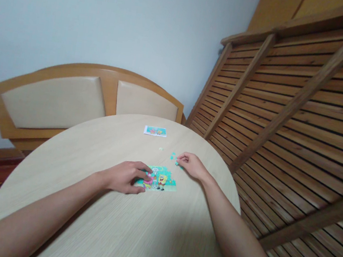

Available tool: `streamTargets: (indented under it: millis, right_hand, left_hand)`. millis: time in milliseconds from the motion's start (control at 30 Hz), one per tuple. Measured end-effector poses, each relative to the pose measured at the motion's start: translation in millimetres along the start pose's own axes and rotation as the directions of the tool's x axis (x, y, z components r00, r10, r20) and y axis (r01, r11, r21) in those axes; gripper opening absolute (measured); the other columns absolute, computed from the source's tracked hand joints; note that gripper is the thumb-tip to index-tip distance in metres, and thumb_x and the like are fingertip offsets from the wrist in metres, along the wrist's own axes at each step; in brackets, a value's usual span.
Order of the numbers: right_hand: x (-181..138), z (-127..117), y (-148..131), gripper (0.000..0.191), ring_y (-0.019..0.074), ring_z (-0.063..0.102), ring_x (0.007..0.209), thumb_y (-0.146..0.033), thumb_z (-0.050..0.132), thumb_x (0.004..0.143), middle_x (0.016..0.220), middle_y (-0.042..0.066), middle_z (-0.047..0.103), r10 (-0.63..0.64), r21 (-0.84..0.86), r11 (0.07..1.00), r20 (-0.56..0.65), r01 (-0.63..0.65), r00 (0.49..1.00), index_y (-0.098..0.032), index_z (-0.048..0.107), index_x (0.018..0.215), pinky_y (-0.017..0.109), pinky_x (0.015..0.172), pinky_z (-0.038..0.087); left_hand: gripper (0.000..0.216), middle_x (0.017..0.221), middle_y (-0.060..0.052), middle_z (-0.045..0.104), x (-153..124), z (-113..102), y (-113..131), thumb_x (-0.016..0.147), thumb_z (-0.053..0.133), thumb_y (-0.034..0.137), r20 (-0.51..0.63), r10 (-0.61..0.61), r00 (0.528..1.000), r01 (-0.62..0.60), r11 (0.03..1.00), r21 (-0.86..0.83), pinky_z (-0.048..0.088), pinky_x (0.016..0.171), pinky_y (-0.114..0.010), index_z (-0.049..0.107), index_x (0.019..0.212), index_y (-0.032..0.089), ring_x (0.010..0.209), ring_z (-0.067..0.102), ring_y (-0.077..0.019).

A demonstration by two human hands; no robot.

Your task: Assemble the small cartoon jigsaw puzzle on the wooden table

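A partly assembled jigsaw puzzle (164,181) with cartoon characters on a turquoise background lies flat on the table, its upper right edge uneven. My left hand (129,176) rests over the puzzle's left side, fingers spread, covering that part of the picture. Just beyond the upper right edge, my right hand (191,165) is closed in a pinch on a small turquoise puzzle piece (177,163). Several loose turquoise pieces (173,156) lie beside its fingertips. A pale loose piece (161,148) sits farther back, apart from both hands.
Toward the far edge of the round wooden table (107,229) lies a reference picture card (155,131). A padded wooden headboard (109,82) stands behind the table against the wall. Slatted wooden boards (286,118) lean along the right side.
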State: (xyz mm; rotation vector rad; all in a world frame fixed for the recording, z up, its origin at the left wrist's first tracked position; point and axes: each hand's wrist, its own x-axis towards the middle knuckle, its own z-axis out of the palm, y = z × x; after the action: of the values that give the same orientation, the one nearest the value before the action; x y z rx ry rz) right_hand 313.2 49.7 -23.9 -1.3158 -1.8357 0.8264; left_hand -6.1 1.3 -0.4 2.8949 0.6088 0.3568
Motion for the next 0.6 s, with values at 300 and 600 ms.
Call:
streamTargets:
  millis: [300, 600]
  right_hand:
    - [-9.2, 14.1, -24.5, 0.03, 0.0181, 0.066, 0.08, -0.042, 0.07, 0.08, 0.085, 0.007, 0.074, -0.088, 0.032, 0.996, 0.197, 0.083, 0.976, -0.014, 0.071, 0.09, 0.031, 0.076, 0.051]
    - [-8.9, 17.4, -25.6, 0.026, 0.0175, 0.064, 0.078, -0.039, 0.067, 0.083, 0.085, 0.007, 0.073, -0.097, -0.057, 0.992, 0.186, 0.109, 0.978, -0.014, 0.073, 0.089, 0.029, 0.074, 0.05]
  left_hand:
    - [0.039, 0.132, -0.009, 0.062, 0.2, -1.7, 1.2, 0.089, 0.061, 0.045, -0.011, -0.006, 1.0, 0.006, 1.0, -0.017, 0.049, 0.101, -0.036, 0.067, 0.122, 0.025, 0.117, 0.061, -0.0263]
    - [0.039, 0.131, -0.009, 0.062, 1.2, -3.4, 2.8, 0.089, 0.061, 0.045, -0.006, -0.011, 1.0, 0.011, 1.0, -0.019, 0.049, 0.101, -0.036, 0.067, 0.121, 0.024, 0.116, 0.062, -0.0265]
